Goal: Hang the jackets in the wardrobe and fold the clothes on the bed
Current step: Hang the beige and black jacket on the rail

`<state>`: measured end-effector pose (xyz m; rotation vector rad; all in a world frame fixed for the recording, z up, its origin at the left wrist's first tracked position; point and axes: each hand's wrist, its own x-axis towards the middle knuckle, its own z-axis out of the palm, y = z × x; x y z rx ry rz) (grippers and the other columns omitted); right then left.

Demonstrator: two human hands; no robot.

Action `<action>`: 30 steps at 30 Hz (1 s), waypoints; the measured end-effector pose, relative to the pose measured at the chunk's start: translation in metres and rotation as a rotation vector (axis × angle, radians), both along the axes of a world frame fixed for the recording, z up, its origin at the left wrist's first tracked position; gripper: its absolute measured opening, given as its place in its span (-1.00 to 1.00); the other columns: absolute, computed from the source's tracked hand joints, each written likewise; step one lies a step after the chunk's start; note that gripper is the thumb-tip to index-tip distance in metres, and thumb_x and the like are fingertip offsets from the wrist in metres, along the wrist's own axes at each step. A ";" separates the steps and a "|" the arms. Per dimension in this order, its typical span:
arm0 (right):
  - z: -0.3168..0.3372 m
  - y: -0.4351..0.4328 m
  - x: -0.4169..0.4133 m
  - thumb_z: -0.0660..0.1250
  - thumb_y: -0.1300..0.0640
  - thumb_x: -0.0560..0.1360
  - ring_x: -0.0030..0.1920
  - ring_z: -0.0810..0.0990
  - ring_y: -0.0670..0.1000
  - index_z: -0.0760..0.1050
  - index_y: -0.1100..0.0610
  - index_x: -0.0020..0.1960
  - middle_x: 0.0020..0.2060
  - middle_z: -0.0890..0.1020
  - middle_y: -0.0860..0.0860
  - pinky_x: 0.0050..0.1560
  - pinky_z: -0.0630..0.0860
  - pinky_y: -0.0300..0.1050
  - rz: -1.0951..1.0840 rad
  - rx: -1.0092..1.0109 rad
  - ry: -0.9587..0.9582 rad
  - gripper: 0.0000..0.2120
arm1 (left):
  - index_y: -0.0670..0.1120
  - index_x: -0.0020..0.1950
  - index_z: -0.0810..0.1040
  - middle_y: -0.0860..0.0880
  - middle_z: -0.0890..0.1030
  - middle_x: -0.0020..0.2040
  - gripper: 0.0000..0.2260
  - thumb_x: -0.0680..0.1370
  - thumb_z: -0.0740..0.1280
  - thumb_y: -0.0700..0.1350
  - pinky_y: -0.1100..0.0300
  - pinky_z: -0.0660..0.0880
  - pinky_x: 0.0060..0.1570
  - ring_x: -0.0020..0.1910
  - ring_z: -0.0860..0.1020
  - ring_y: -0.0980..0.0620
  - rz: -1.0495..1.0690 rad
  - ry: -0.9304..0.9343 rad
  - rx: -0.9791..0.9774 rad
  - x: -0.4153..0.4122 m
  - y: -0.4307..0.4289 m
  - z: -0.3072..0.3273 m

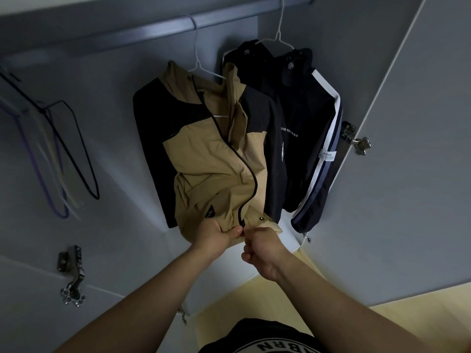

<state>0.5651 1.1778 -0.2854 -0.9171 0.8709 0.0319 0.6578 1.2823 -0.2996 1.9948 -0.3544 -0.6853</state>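
A tan and black jacket (pixel 211 154) hangs on a white wire hanger (pixel 197 59) from the wardrobe rail (pixel 153 26). To its right a dark navy jacket (pixel 303 128) with white sleeve stripes hangs on a second white hanger (pixel 279 36). My left hand (pixel 216 238) grips the tan jacket's bottom hem just left of the zip. My right hand (pixel 262 248) pinches the hem at the foot of the zip, fingers curled. The two hands almost touch.
Several empty wire hangers (pixel 58 154) hang at the left of the rail. The wardrobe's right door (pixel 407 174) stands open with a hinge (pixel 356 141); another hinge (pixel 72 273) sits at lower left. A pale yellow floor (pixel 254 299) lies below.
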 end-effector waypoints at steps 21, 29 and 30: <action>-0.050 -0.019 0.049 0.23 0.03 0.64 0.05 0.58 0.21 0.56 0.25 0.05 0.03 0.61 0.18 -0.03 0.43 -0.07 1.241 -1.347 0.028 -0.71 | -0.34 0.12 0.60 -0.22 0.67 -0.09 -0.88 0.61 0.35 -0.33 0.10 0.66 -0.03 -0.20 0.67 -0.01 -0.068 0.161 0.042 0.010 0.050 -0.050; -0.053 0.003 0.051 0.18 -0.01 0.66 0.04 0.60 0.18 0.37 0.09 -0.08 0.00 0.63 0.15 -0.14 0.34 -0.13 1.200 -1.391 0.061 -0.79 | -0.25 0.11 0.63 -0.22 0.69 -0.09 -0.88 0.60 0.36 -0.36 0.01 0.66 0.04 -0.12 0.68 -0.09 0.068 0.379 -0.107 0.002 0.073 -0.063; -0.057 0.004 0.051 0.17 -0.01 0.66 0.05 0.61 0.18 0.39 0.10 -0.07 0.01 0.64 0.16 -0.13 0.36 -0.13 1.213 -1.397 0.068 -0.79 | -0.27 0.11 0.62 -0.22 0.69 -0.10 -0.88 0.60 0.36 -0.36 0.02 0.66 0.04 -0.13 0.68 -0.08 0.076 0.401 -0.107 0.000 0.076 -0.065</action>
